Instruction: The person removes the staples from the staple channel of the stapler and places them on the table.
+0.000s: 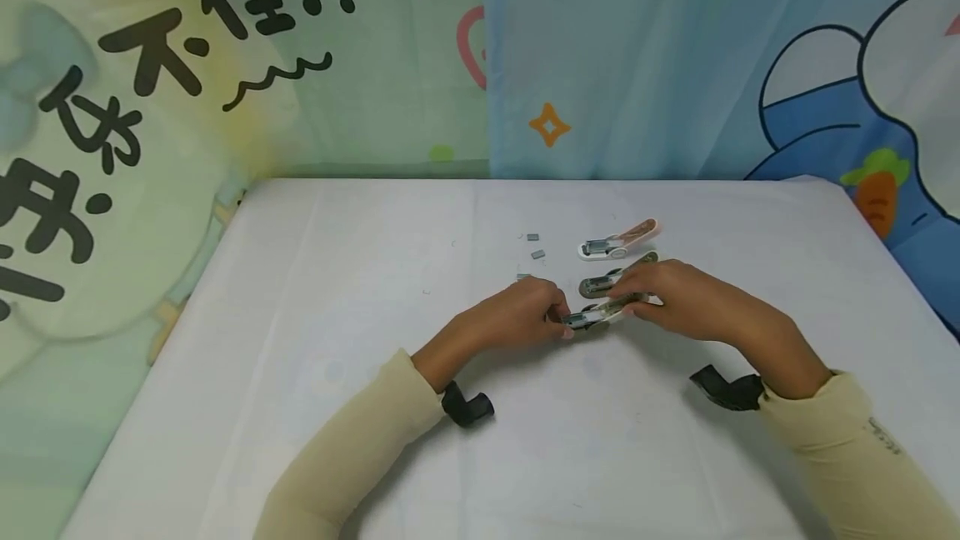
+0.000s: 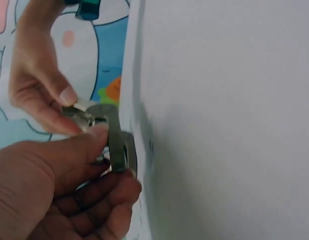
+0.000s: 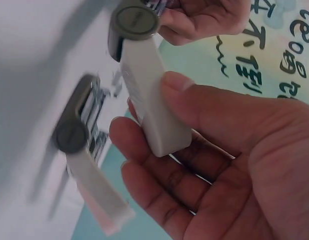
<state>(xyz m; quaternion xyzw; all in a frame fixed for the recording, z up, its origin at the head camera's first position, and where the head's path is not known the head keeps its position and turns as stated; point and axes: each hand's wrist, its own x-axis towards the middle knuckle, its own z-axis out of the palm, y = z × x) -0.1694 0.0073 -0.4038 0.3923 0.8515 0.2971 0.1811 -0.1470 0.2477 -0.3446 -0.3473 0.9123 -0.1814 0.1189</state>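
Observation:
An opened stapler (image 1: 596, 317) with a dark green body and a pale handle is held between both hands, low over the white table. My left hand (image 1: 521, 311) pinches its metal front end, thumb pressed on the metal in the left wrist view. At the other end, my right hand (image 1: 686, 298) grips the pale handle (image 3: 149, 95) between thumb and fingers. Just beyond lies a second opened green stapler (image 1: 597, 286), partly covered by the right hand. A pink and white stapler (image 1: 637, 232), also opened, lies farther back.
Small grey staple strips (image 1: 532, 237) lie on the white table (image 1: 360, 290) left of the staplers, one partly behind the left hand. Printed curtains (image 1: 600, 48) hang past the back edge and along the sides. Black straps (image 1: 468, 407) sit at both wrists.

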